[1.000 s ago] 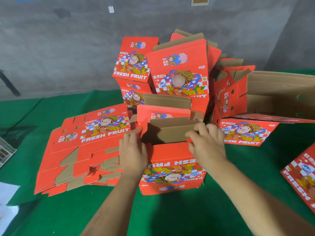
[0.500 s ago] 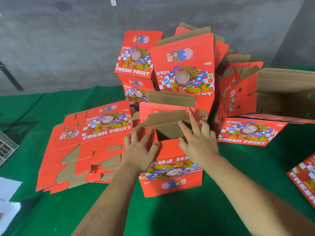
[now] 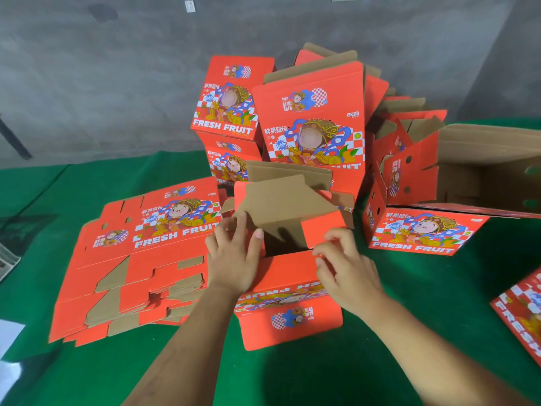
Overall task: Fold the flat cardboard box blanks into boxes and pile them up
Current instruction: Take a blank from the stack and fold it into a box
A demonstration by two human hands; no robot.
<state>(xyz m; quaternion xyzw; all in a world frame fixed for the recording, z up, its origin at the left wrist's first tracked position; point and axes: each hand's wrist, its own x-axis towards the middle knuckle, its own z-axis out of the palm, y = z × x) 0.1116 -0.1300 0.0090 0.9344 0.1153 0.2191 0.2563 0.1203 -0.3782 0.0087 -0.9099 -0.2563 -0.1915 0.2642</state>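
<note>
Pinching the red end flap (image 3: 322,230), the right hand (image 3: 345,273) sits nearer the gap than the flat-pressing left hand (image 3: 234,259) on the red printed cardboard box (image 3: 292,315), standing mid-cloth before the pile.

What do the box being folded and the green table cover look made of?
Box in hand: seemingly printed cardboard, glossy red outside, raw brown inside, creasing at the flaps. Green cover: probably felt-like cloth, matte and slightly fuzzy; the exact fabric is unclear.
</note>
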